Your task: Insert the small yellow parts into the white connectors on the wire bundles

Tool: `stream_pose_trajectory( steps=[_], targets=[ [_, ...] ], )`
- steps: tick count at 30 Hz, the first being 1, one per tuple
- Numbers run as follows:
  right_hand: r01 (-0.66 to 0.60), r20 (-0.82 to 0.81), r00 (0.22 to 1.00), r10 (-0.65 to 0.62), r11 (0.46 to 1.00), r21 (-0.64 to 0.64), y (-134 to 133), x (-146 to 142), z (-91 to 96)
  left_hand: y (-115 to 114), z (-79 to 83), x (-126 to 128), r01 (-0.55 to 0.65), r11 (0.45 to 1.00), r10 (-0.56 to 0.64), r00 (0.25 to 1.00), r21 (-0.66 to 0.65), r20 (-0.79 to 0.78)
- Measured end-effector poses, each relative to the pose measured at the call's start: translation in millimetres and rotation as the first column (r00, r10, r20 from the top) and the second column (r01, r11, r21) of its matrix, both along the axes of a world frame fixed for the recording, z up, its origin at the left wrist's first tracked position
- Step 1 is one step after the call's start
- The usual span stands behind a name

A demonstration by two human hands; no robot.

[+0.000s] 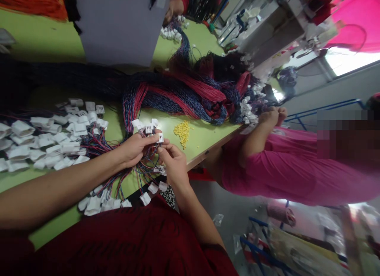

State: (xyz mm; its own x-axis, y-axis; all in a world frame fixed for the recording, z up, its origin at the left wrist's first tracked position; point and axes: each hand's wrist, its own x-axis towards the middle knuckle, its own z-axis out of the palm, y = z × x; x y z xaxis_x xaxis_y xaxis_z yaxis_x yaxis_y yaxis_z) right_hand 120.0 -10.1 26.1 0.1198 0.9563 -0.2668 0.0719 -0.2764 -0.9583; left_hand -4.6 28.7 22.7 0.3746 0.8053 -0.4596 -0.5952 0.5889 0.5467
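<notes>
One white connector [160, 138], beside the yellow pile [181, 133], is gripped in the worker's left hand [137, 147]; the right hand [174, 160], on the pile's near side, pinches wires [154, 150] beneath it.

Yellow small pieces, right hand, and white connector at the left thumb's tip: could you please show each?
Yellow pieces [182, 131], head view: middle of the pile.
Right hand [176, 164], head view: its back.
White connector [160, 137], head view: its slotted face.

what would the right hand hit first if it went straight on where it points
The right hand would probably first meet the white connector held by the left hand; they look very close, though depth is unclear.
</notes>
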Motion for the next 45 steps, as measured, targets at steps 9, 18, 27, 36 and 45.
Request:
stream_pose_trajectory(
  steps=[9,18,27,36,45],
  targets=[
    [0.082,0.094,0.992,-0.089,0.994,0.078,-1,1,-7.4,3,-3.2,2,-0.088,0.994,0.089,0.996,-0.071,0.016],
    [0.016,0.35,0.93,-0.114,0.962,0.271,1,-9,-13.2,4,-4.0,4,-0.14,0.984,0.145,0.989,-0.111,0.041],
    [0.028,0.352,0.929,-0.112,0.972,0.235,8,-10,-12.2,3,-3.6,6,-0.168,0.98,0.173,0.984,-0.107,0.046],
    [0.073,0.175,0.98,-0.1,0.985,0.157,12,-12,-14.0,6,-0.5,7,-0.204,0.97,0.212,0.976,-0.128,0.051],
    [-0.206,-0.515,0.857,0.018,0.927,-0.312,19,4,-1.1,4,-3.3,-1,-0.009,0.999,0.013,0.995,-0.038,0.096]
  ],
)
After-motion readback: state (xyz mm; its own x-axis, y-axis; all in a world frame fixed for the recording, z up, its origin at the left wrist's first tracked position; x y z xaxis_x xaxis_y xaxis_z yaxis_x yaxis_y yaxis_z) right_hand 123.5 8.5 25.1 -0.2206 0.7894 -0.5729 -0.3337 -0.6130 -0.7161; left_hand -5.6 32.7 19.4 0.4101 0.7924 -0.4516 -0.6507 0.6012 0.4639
